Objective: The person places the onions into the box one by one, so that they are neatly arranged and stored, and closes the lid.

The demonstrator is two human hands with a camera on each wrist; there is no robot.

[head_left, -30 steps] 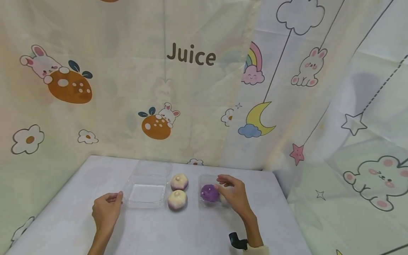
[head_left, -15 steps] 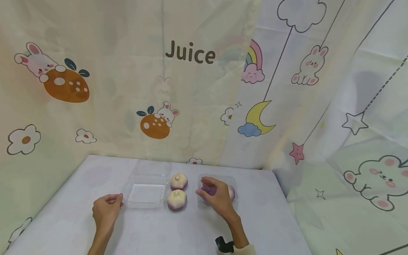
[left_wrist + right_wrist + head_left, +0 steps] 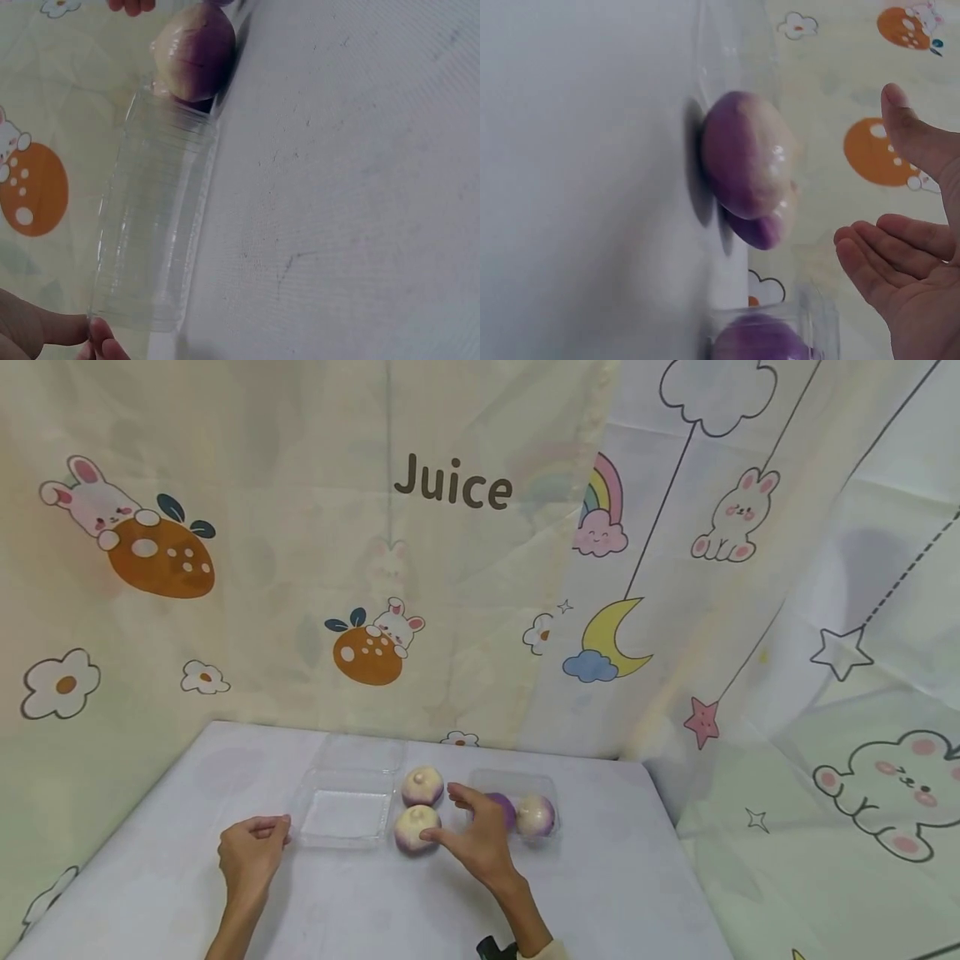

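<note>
My left hand (image 3: 251, 853) pinches the left rim of an open clear plastic box (image 3: 347, 842); the left wrist view shows thumb and fingertips (image 3: 105, 343) on its edge. Right of that box sit two purple-and-cream turnips, the rear turnip (image 3: 423, 786) and the front turnip (image 3: 417, 829), both cream side up. My right hand (image 3: 483, 843) hovers by the front turnip, thumb and fingers spread, holding nothing. A second clear box (image 3: 551, 781) contains a turnip showing its purple side (image 3: 504, 810), partly hidden by my hand, and a cream-topped turnip (image 3: 536, 816).
All of it stands on a white-covered table (image 3: 360, 902). A printed curtain (image 3: 450, 610) hangs behind the table's rear edge. The left box's raised lid (image 3: 362, 753) leans at its back. A black device (image 3: 495, 948) is at my right wrist.
My right hand has moved left from over the second box, with its fingers spreading, to beside the front turnip. The turnips in the second box are more exposed. My left hand has stayed put.
</note>
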